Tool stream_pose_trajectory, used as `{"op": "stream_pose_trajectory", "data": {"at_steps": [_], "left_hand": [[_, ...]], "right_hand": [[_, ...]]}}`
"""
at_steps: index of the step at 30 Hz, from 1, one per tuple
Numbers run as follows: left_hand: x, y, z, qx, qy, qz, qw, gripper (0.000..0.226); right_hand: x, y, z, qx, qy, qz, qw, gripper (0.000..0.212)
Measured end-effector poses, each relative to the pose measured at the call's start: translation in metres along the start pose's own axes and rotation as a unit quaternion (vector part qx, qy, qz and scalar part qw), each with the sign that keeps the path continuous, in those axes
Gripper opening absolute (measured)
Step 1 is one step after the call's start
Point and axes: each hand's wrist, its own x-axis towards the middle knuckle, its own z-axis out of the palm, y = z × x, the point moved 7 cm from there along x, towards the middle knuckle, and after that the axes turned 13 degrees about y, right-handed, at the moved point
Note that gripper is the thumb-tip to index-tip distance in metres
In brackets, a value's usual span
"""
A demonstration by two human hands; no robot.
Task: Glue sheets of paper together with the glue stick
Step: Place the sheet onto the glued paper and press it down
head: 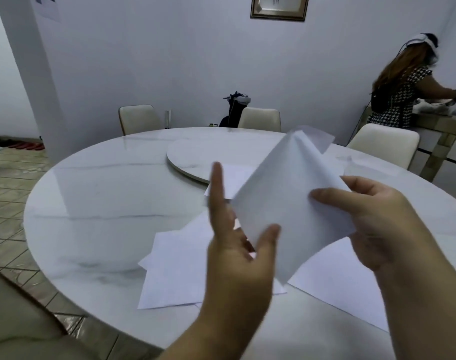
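Right hand [375, 222] has a pinch grip on a raised sheet [286, 203]; left hand [237, 245], grip open, touches its lower edge above the worktop [105, 203].

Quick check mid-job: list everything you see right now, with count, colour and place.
held paper: one, white, bent, raised above the table
loose sheets: several, white, overlapping on near table
table: one, white marble, round
turntable: one, white, table centre
chairs: three, cream, far side
picture frame: one, on wall
other person: one, far right
glue stick: not seen
left hand: open, beside paper
right hand: pinching paper
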Motion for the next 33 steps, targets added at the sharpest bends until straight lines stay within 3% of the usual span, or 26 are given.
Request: {"op": "stream_pose_trajectory", "data": {"at_steps": [4, 8, 10, 12, 16, 20, 23, 33], "left_hand": [[0.034, 0.011, -0.033, 0.055, 0.009, 0.006, 0.998, 0.090], [0.075, 0.000, -0.066, 0.179, -0.043, -0.041, 0.982, 0.028], [0.091, -0.016, -0.087, 0.247, -0.047, -0.076, 0.965, 0.017], [0.095, -0.032, -0.103, 0.285, -0.056, -0.124, 0.949, 0.020], [0.080, -0.059, -0.119, 0.263, -0.109, -0.251, 0.925, 0.021], [0.076, -0.064, -0.135, 0.372, -0.075, -0.181, 0.907, 0.007], [0.070, -0.067, -0.139, 0.392, -0.055, -0.175, 0.902, 0.001], [0.064, -0.077, -0.148, 0.400, -0.055, -0.139, 0.904, 0.012]], "right_hand": [[-0.011, 0.011, 0.022, 0.039, -0.093, 0.067, 0.993, 0.046], [-0.010, 0.020, 0.031, 0.024, -0.162, 0.097, 0.982, 0.052], [-0.007, 0.034, 0.034, -0.026, -0.181, 0.095, 0.979, 0.041], [-0.004, 0.051, 0.038, -0.073, -0.188, 0.099, 0.974, 0.024], [0.003, 0.077, 0.045, -0.212, -0.200, 0.041, 0.956, 0.012], [0.004, 0.097, 0.049, -0.263, -0.230, 0.016, 0.937, 0.013], [0.003, 0.107, 0.048, -0.278, -0.239, 0.013, 0.930, 0.014], [0.007, 0.121, 0.048, -0.277, -0.248, -0.015, 0.928, 0.011]]}}
